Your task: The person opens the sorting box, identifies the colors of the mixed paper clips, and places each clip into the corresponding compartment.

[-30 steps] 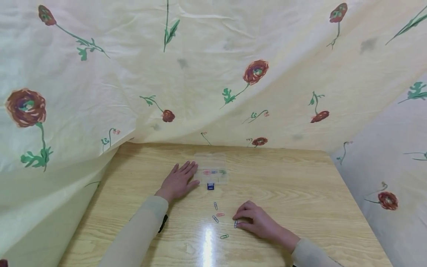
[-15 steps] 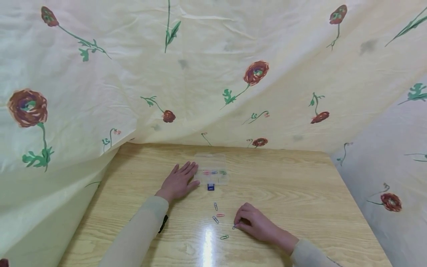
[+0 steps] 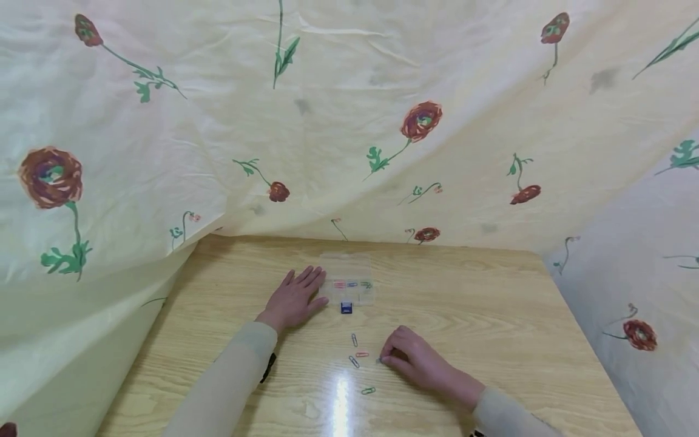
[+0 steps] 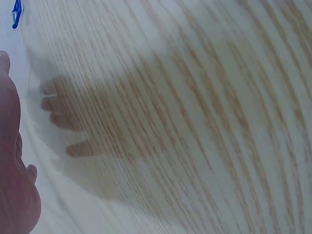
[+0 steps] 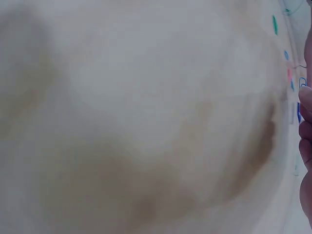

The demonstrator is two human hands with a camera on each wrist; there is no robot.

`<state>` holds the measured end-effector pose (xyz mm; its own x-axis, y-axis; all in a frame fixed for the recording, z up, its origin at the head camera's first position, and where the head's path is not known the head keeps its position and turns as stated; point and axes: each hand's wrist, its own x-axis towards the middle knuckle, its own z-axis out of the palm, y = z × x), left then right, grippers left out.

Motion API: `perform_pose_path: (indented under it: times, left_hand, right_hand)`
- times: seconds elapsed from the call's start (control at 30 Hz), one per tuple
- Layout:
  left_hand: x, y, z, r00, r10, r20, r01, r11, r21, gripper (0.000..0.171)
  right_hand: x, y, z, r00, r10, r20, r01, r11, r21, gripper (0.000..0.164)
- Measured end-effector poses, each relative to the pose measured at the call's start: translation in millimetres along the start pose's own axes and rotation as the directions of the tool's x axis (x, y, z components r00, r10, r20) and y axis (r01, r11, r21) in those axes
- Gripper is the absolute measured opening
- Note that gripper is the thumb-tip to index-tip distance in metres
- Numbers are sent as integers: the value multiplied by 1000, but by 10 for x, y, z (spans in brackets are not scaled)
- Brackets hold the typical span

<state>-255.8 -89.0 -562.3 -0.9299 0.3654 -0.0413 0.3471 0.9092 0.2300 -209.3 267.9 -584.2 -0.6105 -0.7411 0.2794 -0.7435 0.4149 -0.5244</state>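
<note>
My right hand [image 3: 416,360] pinches a blue paper clip [image 5: 302,82] between thumb and fingertips, close over the table. In the head view only a bit of that clip shows at the fingertips. Two blue paper clips, a red paper clip [image 3: 362,354] and a green paper clip [image 3: 368,391] lie loose to the left of this hand. My left hand [image 3: 291,302] rests with fingers spread on the table, fingertips and thumb at the left side of a clear plastic box [image 3: 346,266]. The box has its lid raised back, and red, blue and green clips sit in separate compartments.
A dark blue clasp [image 3: 346,308] sits at the box's front edge. The wooden table [image 3: 464,291] ends at the back against a flowered cloth [image 3: 338,152], which also hangs at both sides. A bright light reflection lies on the tabletop at the front.
My right hand dips slightly, then shifts a little up and left, and the pinched clip turns so less of it shows. My left hand stays by the box.
</note>
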Motion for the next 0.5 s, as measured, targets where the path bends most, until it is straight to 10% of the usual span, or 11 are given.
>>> perform_pose_path:
  times: [0.5]
  left_hand:
    - [-2,-19,30,999,21,-32,-21,1000,-6,74]
  right_hand:
    - [707,195,-211,984,-31,-178,31,1000,-3,13]
